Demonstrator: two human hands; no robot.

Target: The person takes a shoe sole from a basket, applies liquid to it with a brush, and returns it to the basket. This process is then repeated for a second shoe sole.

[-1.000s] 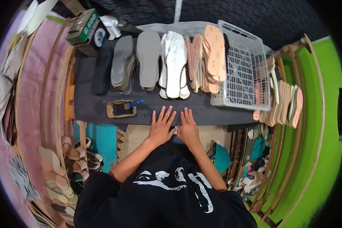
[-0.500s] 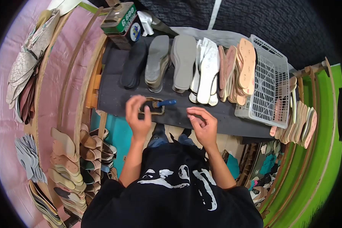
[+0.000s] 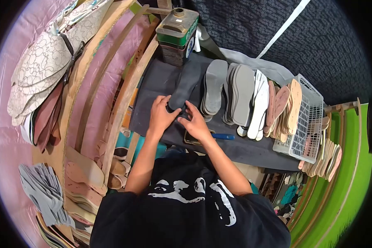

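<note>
Head view: a long, matte-black, sole-shaped piece (image 3: 185,84) with a rounded near end.
It lies nearer the person than the green-and-dark, boxy metal can (image 3: 177,38). The left hand (image 3: 161,115) and right hand (image 3: 195,123) curve half-spread around its near end; whether they grip, I cannot tell. Its long axis slants away, rightward, to beside the can.

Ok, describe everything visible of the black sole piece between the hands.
The black sole piece lies on the dark table, left of the grey soles, its far end near the metal can. It looks long, matte and rubber- or foam-like, with a rounded near end. The left hand and right hand flank that end, seemingly touching it; whether layers lie beneath is unclear.
</note>
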